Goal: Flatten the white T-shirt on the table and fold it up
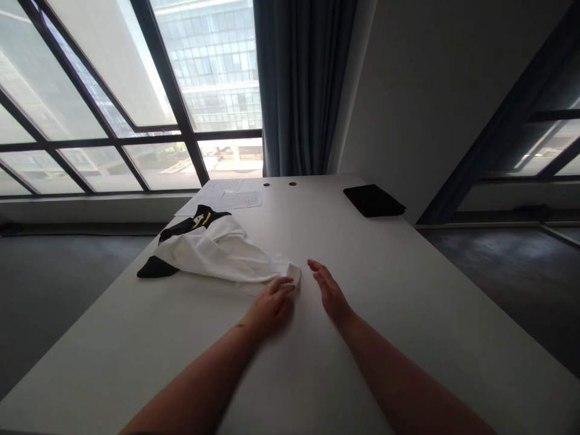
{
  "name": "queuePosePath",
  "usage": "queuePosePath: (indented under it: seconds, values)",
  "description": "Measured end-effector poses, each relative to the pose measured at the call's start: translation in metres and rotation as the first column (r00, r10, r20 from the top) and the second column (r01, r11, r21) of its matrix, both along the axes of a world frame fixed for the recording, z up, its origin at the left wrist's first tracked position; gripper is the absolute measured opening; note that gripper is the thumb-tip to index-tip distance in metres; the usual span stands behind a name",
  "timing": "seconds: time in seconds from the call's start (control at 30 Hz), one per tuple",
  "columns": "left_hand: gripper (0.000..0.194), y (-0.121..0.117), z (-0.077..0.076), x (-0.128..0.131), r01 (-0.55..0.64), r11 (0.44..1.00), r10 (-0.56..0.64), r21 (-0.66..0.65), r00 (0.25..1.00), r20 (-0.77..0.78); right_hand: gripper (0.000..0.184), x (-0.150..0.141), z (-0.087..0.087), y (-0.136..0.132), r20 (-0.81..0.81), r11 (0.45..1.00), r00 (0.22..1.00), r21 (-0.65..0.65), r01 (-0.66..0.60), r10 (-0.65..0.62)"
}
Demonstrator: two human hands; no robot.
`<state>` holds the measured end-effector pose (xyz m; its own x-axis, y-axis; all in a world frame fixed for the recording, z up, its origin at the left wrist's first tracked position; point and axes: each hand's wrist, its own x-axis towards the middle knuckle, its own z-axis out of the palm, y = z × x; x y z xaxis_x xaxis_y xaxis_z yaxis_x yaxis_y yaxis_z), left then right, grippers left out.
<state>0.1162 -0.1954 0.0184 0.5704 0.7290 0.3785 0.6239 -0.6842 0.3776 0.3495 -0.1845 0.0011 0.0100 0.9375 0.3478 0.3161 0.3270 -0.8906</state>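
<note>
A white garment with black collar and sleeve trim (212, 251) lies crumpled on the left half of a white table (385, 290). My left hand (272, 305) rests palm down on the table, its fingertips touching the garment's near edge, fingers stretched flat. My right hand (328, 290) is just to the right of the garment, open with fingers straight and held on edge, holding nothing.
Paper sheets (231, 196) lie at the table's far left end. A flat black object (374, 200) sits at the far right corner. Large windows and a blue curtain (299, 84) stand behind the table; dark floor lies on both sides.
</note>
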Motion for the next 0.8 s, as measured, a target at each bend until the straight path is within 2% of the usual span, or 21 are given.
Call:
queuePosePath:
  seconds: [0.03,0.07,0.13,0.2,0.23,0.3,0.43,0.57,0.67,0.8]
  values:
    - [0.044,0.001,0.002,-0.001,0.057,0.998,-0.057,0.011,0.998,-0.018,0.050,0.001,0.001,0.001,0.006,1.000,1.000,0.004,-0.014,0.014]
    - [0.041,0.004,0.004,-0.004,0.054,0.998,-0.053,0.030,0.998,-0.030,0.050,0.001,0.002,0.002,0.039,0.999,0.998,0.014,-0.044,0.044]
    - [0.038,0.016,0.005,-0.014,-0.100,0.993,0.103,0.059,0.994,-0.038,0.049,0.000,0.003,0.003,0.166,0.988,0.975,0.015,-0.151,0.147]
    - [0.045,0.031,0.002,-0.026,-0.332,0.942,0.334,0.044,0.940,-0.064,0.049,-0.004,0.005,0.001,0.338,0.965,0.905,-0.035,-0.260,0.256]
    - [0.051,0.038,-0.001,-0.033,-0.418,0.908,0.418,0.023,0.903,-0.099,0.051,-0.007,0.006,0.000,0.419,0.956,0.861,-0.069,-0.286,0.288]
    - [0.059,0.048,-0.007,-0.042,-0.503,0.864,0.491,-0.022,0.852,-0.183,0.053,-0.011,0.008,-0.004,0.541,0.958,0.793,-0.108,-0.265,0.280]
    - [0.051,0.054,-0.016,-0.048,-0.501,0.864,0.476,-0.052,0.846,-0.239,0.037,-0.013,0.010,-0.005,0.620,0.982,0.763,-0.073,-0.177,0.184]
    - [0.027,0.051,-0.014,-0.044,-0.468,0.882,0.451,-0.054,0.871,-0.194,0.017,-0.008,0.009,0.001,0.563,0.986,0.811,-0.047,-0.160,0.159]
    - [0.014,0.051,-0.013,-0.044,-0.451,0.890,0.436,-0.064,0.884,-0.166,0.012,-0.006,0.008,0.003,0.498,0.984,0.850,-0.041,-0.176,0.173]
    - [0.019,0.052,-0.013,-0.044,-0.422,0.905,0.414,-0.053,0.902,-0.121,0.014,-0.006,0.009,-0.001,0.428,0.956,0.858,-0.052,-0.288,0.282]
